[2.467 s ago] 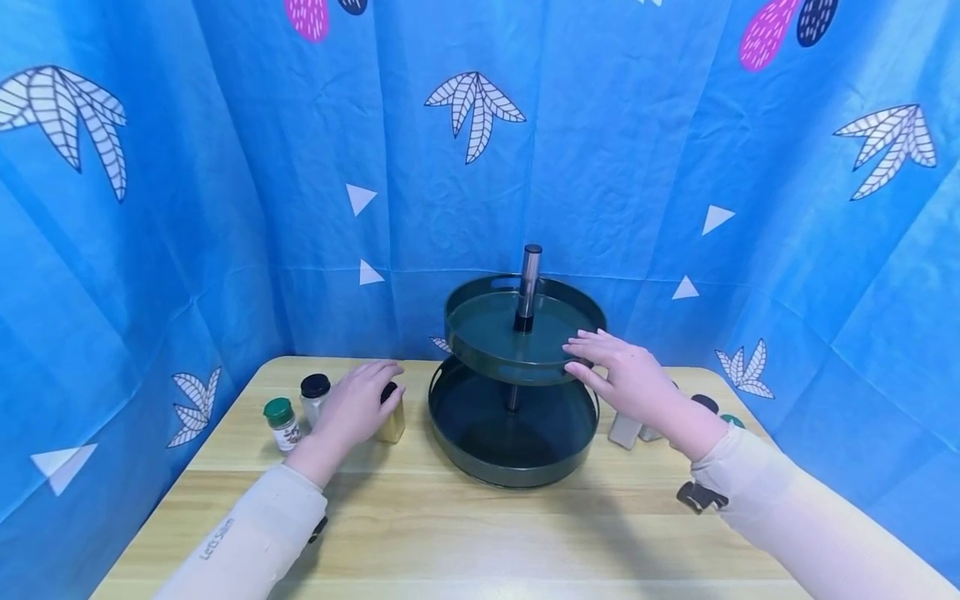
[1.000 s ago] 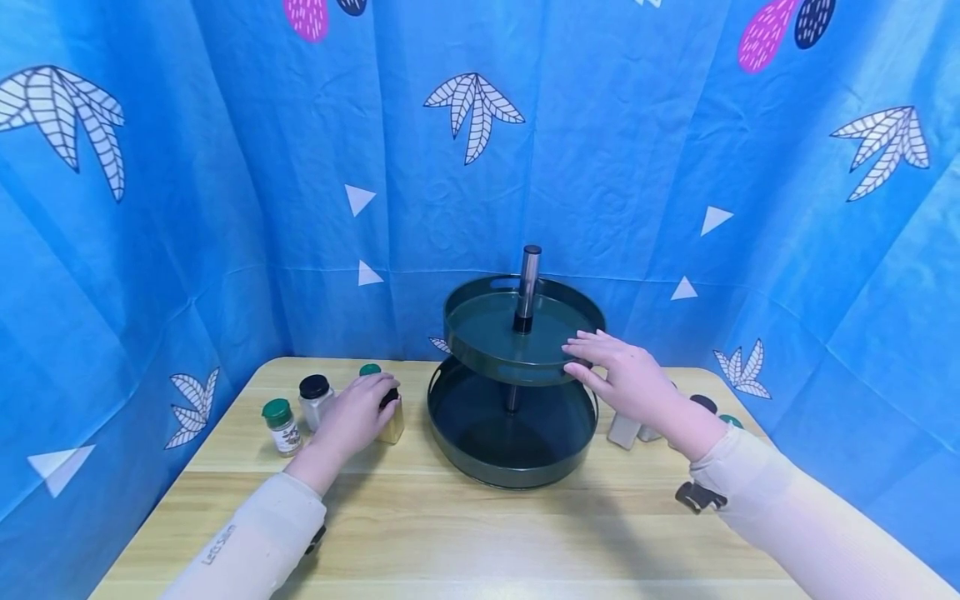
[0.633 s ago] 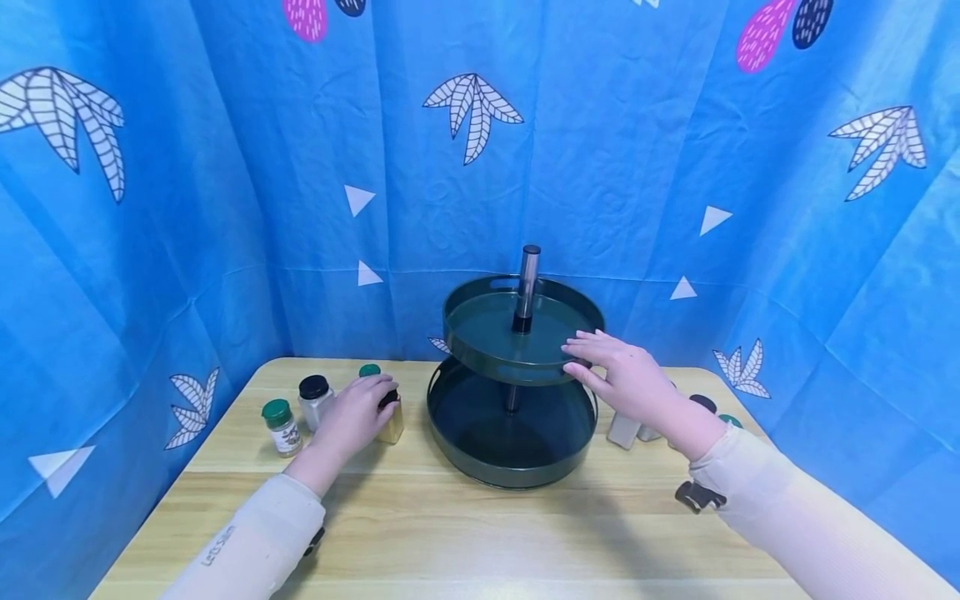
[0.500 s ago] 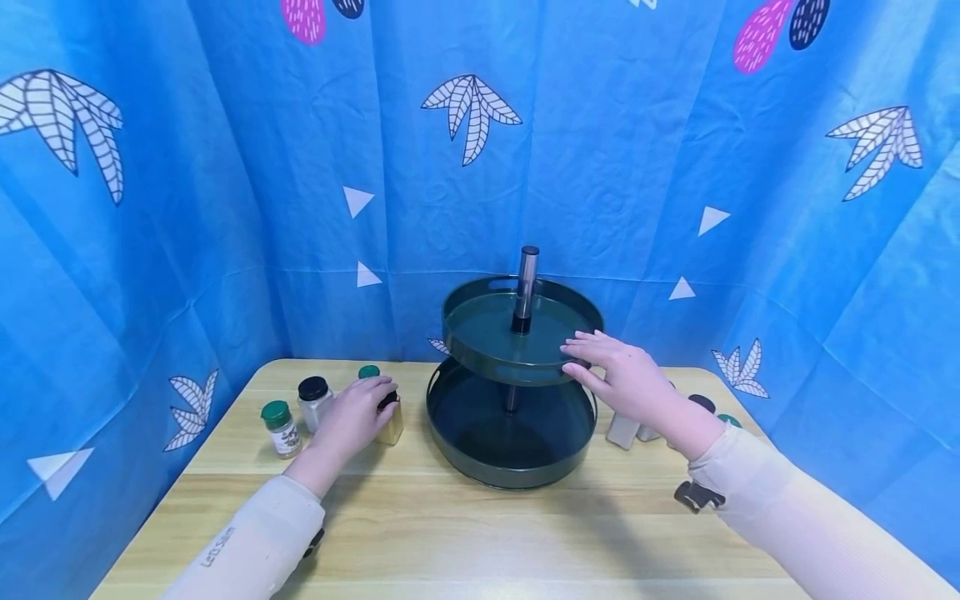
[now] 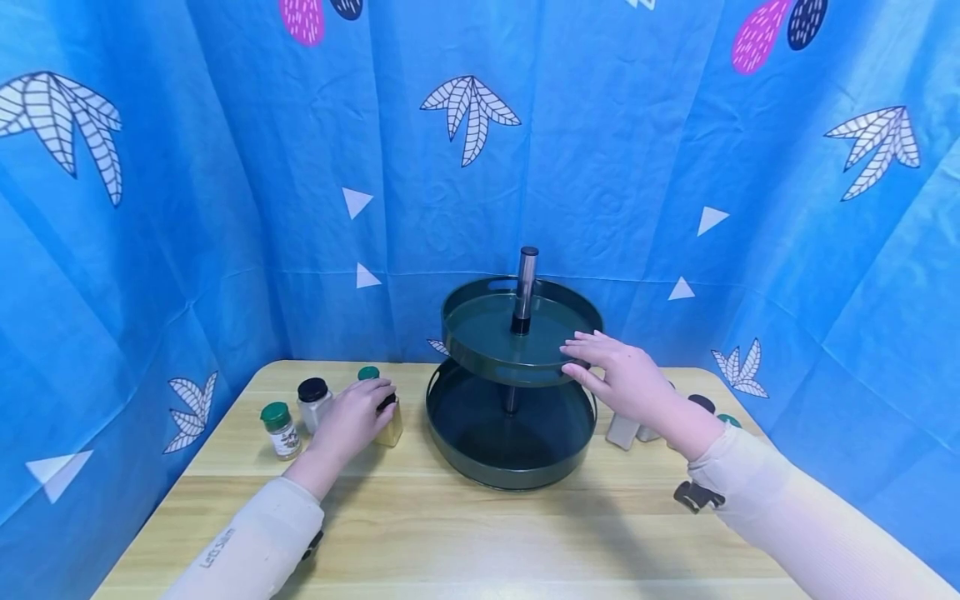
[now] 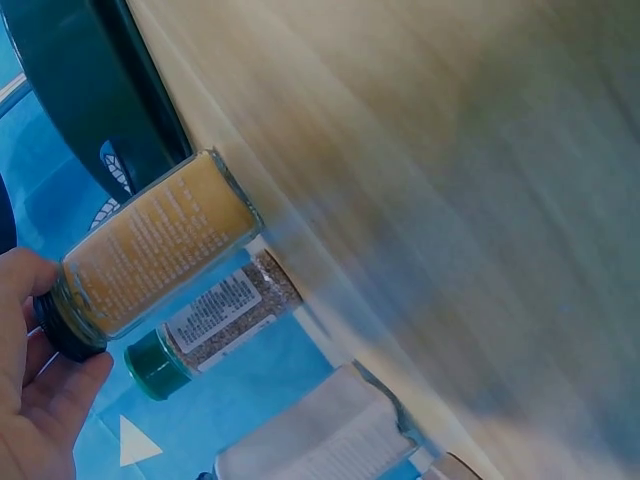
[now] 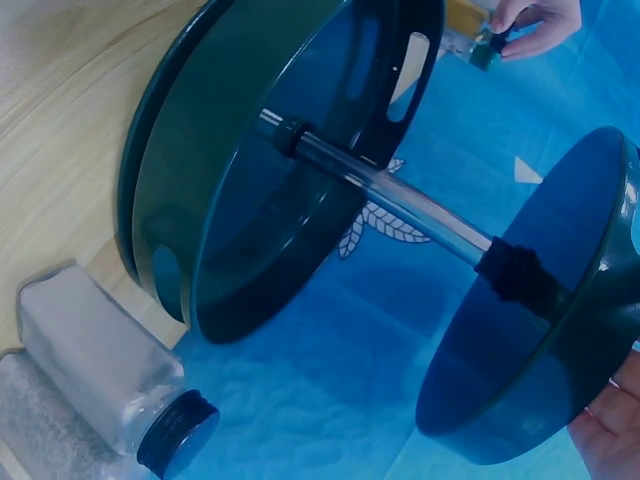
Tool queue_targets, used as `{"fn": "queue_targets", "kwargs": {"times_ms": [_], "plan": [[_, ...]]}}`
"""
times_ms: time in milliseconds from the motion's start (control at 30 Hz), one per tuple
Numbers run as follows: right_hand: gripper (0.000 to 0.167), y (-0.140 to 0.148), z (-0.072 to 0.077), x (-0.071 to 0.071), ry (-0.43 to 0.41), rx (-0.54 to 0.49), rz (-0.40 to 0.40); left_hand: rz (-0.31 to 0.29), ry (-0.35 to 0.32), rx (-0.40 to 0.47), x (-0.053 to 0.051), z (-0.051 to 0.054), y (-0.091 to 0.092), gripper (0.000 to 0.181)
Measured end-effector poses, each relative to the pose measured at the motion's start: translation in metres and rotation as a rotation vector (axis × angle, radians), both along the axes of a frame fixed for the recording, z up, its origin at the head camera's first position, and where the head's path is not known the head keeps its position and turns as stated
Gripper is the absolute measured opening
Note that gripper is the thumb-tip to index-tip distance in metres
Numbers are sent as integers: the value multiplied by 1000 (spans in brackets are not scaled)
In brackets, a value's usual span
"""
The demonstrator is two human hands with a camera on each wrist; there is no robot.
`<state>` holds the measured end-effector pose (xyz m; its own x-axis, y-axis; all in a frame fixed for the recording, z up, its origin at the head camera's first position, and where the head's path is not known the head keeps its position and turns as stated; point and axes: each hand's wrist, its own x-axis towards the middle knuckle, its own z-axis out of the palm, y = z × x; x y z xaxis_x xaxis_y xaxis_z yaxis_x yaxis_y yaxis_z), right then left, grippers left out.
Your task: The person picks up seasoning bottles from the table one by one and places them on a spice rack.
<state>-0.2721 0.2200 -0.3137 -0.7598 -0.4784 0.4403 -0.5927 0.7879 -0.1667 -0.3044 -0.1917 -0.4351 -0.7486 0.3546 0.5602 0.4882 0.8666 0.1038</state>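
A dark green two-tier round stand, with its upper tray (image 5: 480, 354) and lower tray (image 5: 480, 467) on a metal pole (image 5: 527, 283), stands on the table. My left hand (image 5: 348, 425) holds the black cap of a square jar of yellow powder (image 6: 160, 245) between thumb and fingers; the jar is upright on the table, left of the stand. My right hand (image 5: 626, 375) rests against the right side of the upper tray's rim with its fingers extended, and the right wrist view shows its fingertips at the tray's outer side. Both trays hold nothing.
Left of the stand are a green-capped shaker (image 5: 282, 433), a black-capped jar (image 5: 313, 404) and a green-capped jar (image 6: 225, 315). Several more jars, one with pale powder (image 7: 100, 350), stand at the right, partly behind my right arm. A blue patterned curtain (image 5: 480, 208) surrounds the table.
My left fingers have closed in on the yellow jar's cap, and the green-capped jar behind has come into view. The right hand stays at the upper tray; the head view has shifted slightly.
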Motion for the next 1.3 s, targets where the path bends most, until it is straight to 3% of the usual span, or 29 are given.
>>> {"fn": "queue_targets", "kwargs": {"times_ms": [600,833,1033,1300], "plan": [[40,-1,-2,-2,6,-6,13,-20,23,28,-1,4,-3,28],[41,-1,-2,-2,-4,-7,23,-8,-12,4,1,14,-2,27],[41,-2,-1,0,-19,-5,22,-26,2,34,2,22,0,26],[41,0,-2,0,-4,-3,7,-23,-66,55,4,38,8,27]]}}
